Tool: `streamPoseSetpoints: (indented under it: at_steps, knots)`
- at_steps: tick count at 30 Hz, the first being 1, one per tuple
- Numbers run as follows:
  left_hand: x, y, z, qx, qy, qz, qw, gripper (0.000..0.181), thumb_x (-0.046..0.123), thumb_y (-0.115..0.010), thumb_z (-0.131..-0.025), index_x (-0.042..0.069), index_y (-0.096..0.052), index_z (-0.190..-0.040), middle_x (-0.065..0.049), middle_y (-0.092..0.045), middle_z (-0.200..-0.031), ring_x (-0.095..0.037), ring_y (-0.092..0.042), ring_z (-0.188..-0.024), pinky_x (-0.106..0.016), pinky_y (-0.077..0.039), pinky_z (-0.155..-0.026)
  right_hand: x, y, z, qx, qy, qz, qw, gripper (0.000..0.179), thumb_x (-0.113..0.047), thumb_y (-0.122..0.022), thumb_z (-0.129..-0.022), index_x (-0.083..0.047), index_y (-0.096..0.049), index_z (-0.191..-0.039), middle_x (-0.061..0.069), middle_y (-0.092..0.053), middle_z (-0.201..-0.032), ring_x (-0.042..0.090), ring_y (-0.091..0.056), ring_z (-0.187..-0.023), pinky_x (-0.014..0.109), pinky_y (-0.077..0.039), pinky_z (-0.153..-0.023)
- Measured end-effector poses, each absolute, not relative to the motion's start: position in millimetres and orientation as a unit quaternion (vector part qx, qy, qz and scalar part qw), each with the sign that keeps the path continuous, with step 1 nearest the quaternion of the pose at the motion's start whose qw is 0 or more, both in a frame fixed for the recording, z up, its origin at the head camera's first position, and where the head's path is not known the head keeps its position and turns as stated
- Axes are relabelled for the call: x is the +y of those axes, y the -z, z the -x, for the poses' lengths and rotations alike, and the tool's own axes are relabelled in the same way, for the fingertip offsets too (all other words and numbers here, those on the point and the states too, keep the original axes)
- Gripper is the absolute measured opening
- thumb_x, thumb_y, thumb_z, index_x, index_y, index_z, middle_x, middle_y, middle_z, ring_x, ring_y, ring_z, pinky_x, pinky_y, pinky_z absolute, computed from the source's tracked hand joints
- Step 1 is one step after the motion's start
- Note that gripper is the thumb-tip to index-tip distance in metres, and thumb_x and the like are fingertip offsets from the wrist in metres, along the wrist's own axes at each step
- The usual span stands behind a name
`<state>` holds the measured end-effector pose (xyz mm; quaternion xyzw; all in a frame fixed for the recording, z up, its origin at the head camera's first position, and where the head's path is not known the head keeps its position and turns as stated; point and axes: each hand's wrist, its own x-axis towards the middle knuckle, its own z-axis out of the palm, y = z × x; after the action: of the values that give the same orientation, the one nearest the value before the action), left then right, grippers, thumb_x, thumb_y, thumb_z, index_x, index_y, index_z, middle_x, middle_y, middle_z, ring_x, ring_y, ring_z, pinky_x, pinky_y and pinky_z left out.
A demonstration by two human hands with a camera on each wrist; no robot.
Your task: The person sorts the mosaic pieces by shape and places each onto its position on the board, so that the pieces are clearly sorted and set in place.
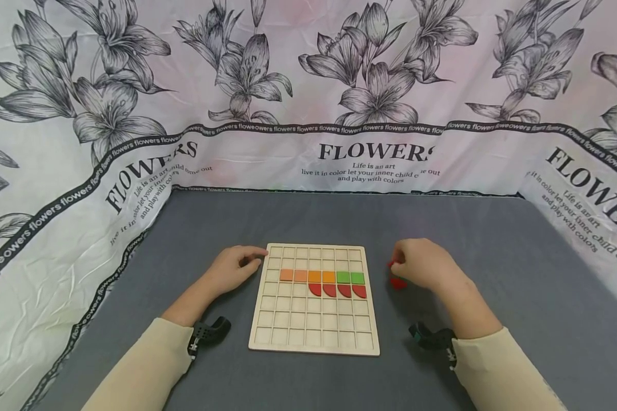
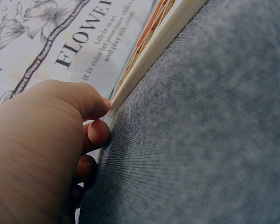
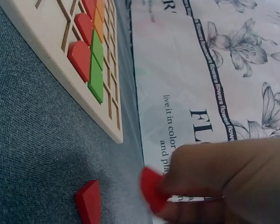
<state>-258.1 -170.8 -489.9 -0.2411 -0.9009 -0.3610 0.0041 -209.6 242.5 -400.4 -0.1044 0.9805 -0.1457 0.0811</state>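
A wooden grid board (image 1: 288, 331) lies on the grey cloth between the hands. One row holds two light orange squares (image 1: 293, 275), two orange squares (image 1: 321, 277) and two green squares (image 1: 350, 278). Below them sits a line of several red quarter-circle pieces (image 1: 344, 291). My left hand (image 1: 235, 268) rests at the board's far left corner, a fingertip against its edge. To the right of the board, my right hand (image 1: 425, 262) pinches a red piece (image 3: 153, 190) between thumb and finger. Another red piece (image 3: 89, 203) lies on the cloth beneath that hand.
A white cloth with black flower prints and lettering (image 1: 370, 160) hangs behind and along both sides of the grey tabletop (image 1: 319, 220). Dark camera straps (image 1: 434, 338) circle both wrists.
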Motion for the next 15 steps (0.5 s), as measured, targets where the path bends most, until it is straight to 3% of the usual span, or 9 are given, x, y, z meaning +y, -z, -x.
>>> streamPoseSetpoints:
  at_steps: [5, 10, 15]
  knots:
    - [-171, 489, 260, -0.903, 0.356, 0.241, 0.009, 0.030, 0.014, -0.063, -0.102, 0.011, -0.072, -0.130, -0.001, -0.070, -0.098, -0.012, -0.058, -0.076, -0.040, -0.047, -0.077, 242, 400, 213, 0.967, 0.227, 0.115, 0.017, 0.009, -0.011, -0.064, -0.097, -0.009, -0.069, -0.104, 0.004, -0.069, -0.094, 0.023, -0.063, -0.083, 0.044, -0.050, -0.074]
    - [-170, 488, 260, -0.903, 0.356, 0.240, 0.007, 0.030, 0.013, -0.063, -0.102, 0.011, -0.072, -0.130, -0.002, -0.071, -0.100, -0.012, -0.059, -0.077, -0.041, -0.048, -0.078, 234, 396, 210, 0.928, 0.359, 0.096, 0.020, 0.021, -0.013, -0.063, -0.103, -0.006, -0.073, -0.120, 0.013, -0.073, -0.109, 0.026, -0.071, -0.086, 0.043, -0.056, -0.077]
    - [-171, 490, 257, -0.902, 0.356, 0.244, 0.008, 0.030, 0.013, -0.063, -0.102, 0.011, -0.072, -0.130, 0.001, -0.069, -0.095, -0.012, -0.056, -0.074, -0.040, -0.046, -0.076, 219, 389, 206, 0.881, 0.467, 0.063, 0.049, 0.032, -0.012, -0.068, -0.101, 0.003, -0.069, -0.129, 0.019, -0.071, -0.118, 0.028, -0.074, -0.090, 0.040, -0.059, -0.082]
